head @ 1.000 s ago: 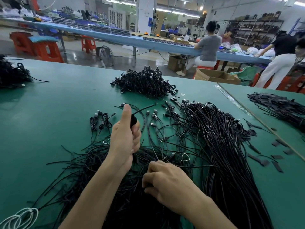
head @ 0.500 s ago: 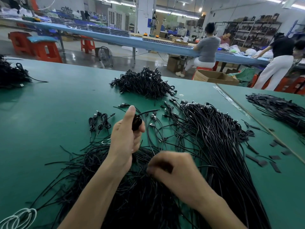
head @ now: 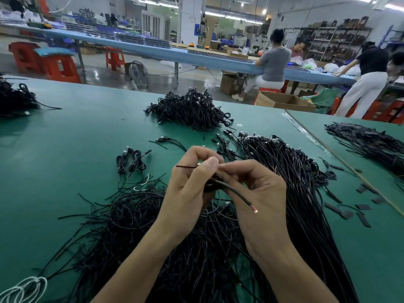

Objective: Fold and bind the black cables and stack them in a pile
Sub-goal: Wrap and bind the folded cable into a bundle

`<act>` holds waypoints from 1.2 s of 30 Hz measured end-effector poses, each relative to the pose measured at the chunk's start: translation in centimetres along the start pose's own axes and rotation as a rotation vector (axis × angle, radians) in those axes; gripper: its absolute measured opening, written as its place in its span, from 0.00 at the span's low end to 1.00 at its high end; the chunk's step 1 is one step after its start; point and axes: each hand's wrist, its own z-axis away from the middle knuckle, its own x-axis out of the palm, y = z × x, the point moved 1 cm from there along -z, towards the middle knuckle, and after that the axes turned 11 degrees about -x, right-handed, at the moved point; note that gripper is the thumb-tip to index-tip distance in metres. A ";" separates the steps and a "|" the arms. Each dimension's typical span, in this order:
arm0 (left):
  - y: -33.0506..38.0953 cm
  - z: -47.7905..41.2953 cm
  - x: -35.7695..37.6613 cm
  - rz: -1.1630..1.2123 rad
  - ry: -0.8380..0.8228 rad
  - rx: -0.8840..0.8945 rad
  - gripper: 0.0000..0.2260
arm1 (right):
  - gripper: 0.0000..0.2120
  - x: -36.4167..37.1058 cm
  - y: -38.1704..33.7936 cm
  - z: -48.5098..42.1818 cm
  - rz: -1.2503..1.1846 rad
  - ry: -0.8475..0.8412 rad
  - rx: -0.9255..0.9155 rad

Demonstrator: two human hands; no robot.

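**Pinching a thin black tie (head: 185, 166) against a folded cable (head: 234, 192)**

Both sets of fingers are curled tight, their tips meeting in the air above the green table (head: 65, 138). The left hand (head: 190, 189) grips the folded cable in its palm with the thumb pressed on top. The cable's cut end, showing bare reddish wire, sticks out toward the right wrist. The right hand (head: 260, 193) pinches the tie between thumb and forefinger, right at the left thumb tip. The tie's free end pokes out leftward past the left fingers.

Under both wrists lies a loose tangle of black strands (head: 131, 217). Just right of the hands, a thick sheaf of unbound cables (head: 295, 182) runs away from the person, plugs at its far end. Left of the hands, two bound cables (head: 131, 162) lie side by side, apart from the rest. Farther back sits the pile of bound cables (head: 190, 110). Small flat black pieces (head: 349, 213) are scattered near the table's right edge, and white loops (head: 21, 287) show at the lower left corner.
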 end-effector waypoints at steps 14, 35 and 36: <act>-0.5 0.0 0.0 -0.029 0.186 -0.140 0.25 | 0.05 -1.4 -0.2 0.7 0.696 -0.085 -0.482; -2.6 -1.0 -1.6 -0.144 0.111 -0.450 0.26 | 0.04 -1.7 -1.0 0.2 1.145 -0.704 -0.849; -2.7 -1.0 -1.8 -0.146 0.050 -0.473 0.25 | 0.04 -1.6 -1.2 0.0 1.142 -0.731 -0.864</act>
